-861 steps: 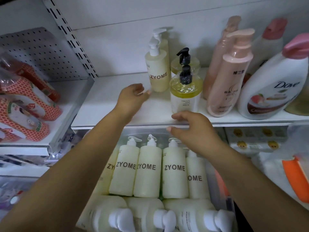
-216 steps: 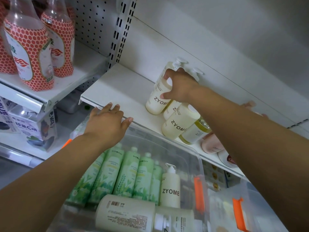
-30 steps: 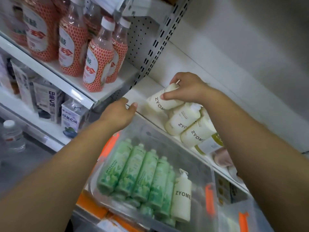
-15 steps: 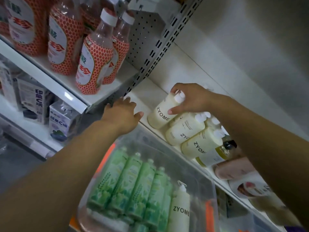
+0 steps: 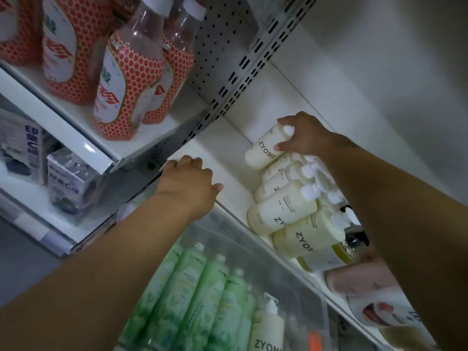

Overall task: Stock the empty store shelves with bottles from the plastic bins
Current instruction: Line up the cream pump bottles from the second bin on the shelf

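My right hand (image 5: 301,134) grips the top of a cream ZYOME pump bottle (image 5: 263,152) that stands at the left end of a row of ZYOME bottles (image 5: 281,211) on the white shelf (image 5: 215,150). My left hand (image 5: 188,184) rests palm down on the shelf's front edge, holding nothing, with its fingers curled over the lip. Below the shelf sits a clear plastic bin (image 5: 286,272) with several green bottles (image 5: 200,295) and one more ZYOME bottle (image 5: 268,330). The whole view is strongly tilted.
Red honeycomb-patterned drink bottles (image 5: 126,79) stand on the neighbouring shelf at upper left, with boxed cartons (image 5: 68,181) one level below. A slotted metal upright (image 5: 235,79) separates the two bays. A yellow bottle with a black pump (image 5: 336,254) and pink bottles (image 5: 359,279) follow the ZYOME row.
My right hand has pushed the end ZYOME bottle deeper onto the shelf beside the row. The left hand stays on the shelf edge. The view has tilted further and come closer.
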{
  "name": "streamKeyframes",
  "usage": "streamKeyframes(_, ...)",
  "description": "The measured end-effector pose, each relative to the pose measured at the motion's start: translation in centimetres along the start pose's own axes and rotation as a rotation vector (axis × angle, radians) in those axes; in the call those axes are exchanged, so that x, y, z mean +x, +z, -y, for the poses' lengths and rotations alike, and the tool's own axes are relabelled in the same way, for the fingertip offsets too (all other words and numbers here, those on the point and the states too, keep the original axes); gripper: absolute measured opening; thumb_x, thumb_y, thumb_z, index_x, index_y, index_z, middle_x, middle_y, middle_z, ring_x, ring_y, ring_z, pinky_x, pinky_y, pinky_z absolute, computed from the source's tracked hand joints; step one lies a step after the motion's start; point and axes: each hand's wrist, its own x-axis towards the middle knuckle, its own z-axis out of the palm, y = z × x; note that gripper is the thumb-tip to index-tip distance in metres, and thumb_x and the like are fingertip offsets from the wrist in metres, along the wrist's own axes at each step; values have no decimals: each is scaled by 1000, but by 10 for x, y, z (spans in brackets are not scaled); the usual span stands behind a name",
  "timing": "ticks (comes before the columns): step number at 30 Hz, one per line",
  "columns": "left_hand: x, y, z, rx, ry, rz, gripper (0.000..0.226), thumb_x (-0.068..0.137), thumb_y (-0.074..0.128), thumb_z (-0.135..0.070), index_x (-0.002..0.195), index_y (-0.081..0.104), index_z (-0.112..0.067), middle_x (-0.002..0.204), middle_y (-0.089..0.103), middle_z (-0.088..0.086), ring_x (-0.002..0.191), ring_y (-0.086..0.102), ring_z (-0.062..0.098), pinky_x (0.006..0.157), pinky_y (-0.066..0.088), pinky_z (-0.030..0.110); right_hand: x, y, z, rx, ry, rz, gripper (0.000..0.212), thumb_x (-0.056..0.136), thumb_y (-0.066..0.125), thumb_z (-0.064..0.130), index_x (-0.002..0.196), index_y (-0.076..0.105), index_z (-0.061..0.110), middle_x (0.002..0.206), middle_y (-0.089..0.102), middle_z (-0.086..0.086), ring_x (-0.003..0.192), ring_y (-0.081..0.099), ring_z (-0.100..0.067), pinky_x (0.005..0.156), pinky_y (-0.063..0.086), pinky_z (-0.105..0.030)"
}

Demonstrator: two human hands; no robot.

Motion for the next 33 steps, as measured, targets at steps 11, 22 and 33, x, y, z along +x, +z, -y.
streamKeyframes(11,7,1,-1,55,9,-14,57,103,23,-55,146,43,-23,162,27,4,145,24,25,116,26,45,27,18,-16,-229,35,-132,74,84,75,48,148,47,26,143,38,-14,135,33,-32,108,40,-45)
streamKeyframes(22,10,5,-1,37,5,-49,48,106,23,-42,142,47,-19,156,34,7,142,29,27,115,27,44,13,5,11,-283,66,-72,77,93,59,54,156,28,23,166,8,-11,149,13,-36,120,24,-48)
streamKeyframes(33,-49,16,-21,-192,46,-291,39,103,46,-34,118,61,-2,128,60,16,124,48,36,98,41,45,-191,45,79,827,-276,-383,23,96,63,10,117,73,11,117,72,4,111,65,-6,101,48,-19)
